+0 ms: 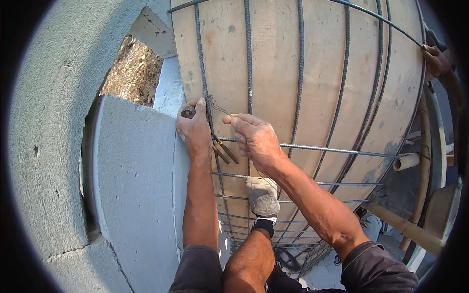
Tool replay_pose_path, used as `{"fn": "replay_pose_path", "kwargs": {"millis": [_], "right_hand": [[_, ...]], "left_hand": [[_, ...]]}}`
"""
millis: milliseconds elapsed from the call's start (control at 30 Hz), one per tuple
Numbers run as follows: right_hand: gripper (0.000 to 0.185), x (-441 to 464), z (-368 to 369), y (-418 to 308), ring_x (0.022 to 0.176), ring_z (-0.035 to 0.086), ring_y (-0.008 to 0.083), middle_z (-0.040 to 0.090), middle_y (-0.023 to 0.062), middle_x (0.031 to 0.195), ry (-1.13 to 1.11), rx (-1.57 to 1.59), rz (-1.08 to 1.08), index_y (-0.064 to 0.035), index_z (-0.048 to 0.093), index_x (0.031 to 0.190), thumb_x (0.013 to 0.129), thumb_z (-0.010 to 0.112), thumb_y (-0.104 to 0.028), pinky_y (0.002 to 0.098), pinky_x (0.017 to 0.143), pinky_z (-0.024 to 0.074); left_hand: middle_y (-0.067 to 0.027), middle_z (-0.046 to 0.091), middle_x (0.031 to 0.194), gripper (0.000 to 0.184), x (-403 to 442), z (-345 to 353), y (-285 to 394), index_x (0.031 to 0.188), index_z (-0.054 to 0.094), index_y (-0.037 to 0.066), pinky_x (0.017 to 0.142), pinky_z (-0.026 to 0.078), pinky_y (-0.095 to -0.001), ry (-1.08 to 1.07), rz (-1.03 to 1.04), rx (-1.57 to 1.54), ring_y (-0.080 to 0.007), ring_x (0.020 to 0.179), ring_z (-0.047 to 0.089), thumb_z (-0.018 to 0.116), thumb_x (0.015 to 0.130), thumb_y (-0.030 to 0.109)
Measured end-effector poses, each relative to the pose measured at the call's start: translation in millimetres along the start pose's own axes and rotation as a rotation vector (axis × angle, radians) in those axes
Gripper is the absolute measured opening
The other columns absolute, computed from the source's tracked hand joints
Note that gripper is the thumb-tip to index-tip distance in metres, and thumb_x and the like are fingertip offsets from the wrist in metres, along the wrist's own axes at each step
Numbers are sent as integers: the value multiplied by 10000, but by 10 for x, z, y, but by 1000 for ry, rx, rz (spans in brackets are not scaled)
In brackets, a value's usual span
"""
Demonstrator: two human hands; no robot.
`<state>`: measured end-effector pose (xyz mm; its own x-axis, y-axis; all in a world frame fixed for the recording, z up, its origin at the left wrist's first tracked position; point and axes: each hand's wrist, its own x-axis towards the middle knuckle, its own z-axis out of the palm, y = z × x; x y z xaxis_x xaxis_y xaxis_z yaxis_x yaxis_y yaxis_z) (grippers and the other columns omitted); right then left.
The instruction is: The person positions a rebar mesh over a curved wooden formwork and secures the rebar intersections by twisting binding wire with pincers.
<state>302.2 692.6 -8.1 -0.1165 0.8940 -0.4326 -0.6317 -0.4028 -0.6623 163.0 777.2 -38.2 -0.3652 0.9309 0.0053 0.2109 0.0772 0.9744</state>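
Note:
My right hand point(256, 139) pinches a thin tie wire point(220, 106), whose bent loop reaches an upright rebar point(201, 53). Beside that bar, my left hand point(194, 128) is closed, with a dark rounded item point(187, 114) showing between its fingers; what it is I cannot make out. Just below the two hands, pliers point(225, 151) with yellowish handles hang against the bars, their upper end partly hidden. A horizontal rebar point(312, 147) crosses behind my right hand. More thin wire trails below that wrist.
Curved wooden formwork point(273, 63) stands behind the rebar grid. Pale blocks point(137, 180) rise on the left, with a gap showing rubble point(132, 73). A limb with a grey covering point(264, 198) sits below. At right, another person's hand point(435, 61) touches a bar near poles point(405, 228).

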Motion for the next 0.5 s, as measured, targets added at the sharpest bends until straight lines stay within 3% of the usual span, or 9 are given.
{"fn": "replay_pose_path", "kwargs": {"millis": [267, 500], "right_hand": [[336, 134, 57, -129, 498, 262, 30, 348, -86, 646, 10, 314, 8, 0, 571, 1253, 1018, 549, -239, 210, 445, 241], [360, 101, 33, 139, 495, 278, 23, 366, -80, 655, 22, 290, -22, 8, 552, 1279, 1013, 562, -235, 207, 434, 247]], "left_hand": [[-87, 672, 933, 307, -40, 53, 1, 1032, 654, -46, 718, 502, -292, 50, 2, 36, -152, 806, 601, 702, 939, 242], [-85, 652, 870, 308, -75, 17, -202, 1030, 654, -41, 708, 500, -292, -15, 53, -74, -138, 769, 587, 717, 921, 240]]}}
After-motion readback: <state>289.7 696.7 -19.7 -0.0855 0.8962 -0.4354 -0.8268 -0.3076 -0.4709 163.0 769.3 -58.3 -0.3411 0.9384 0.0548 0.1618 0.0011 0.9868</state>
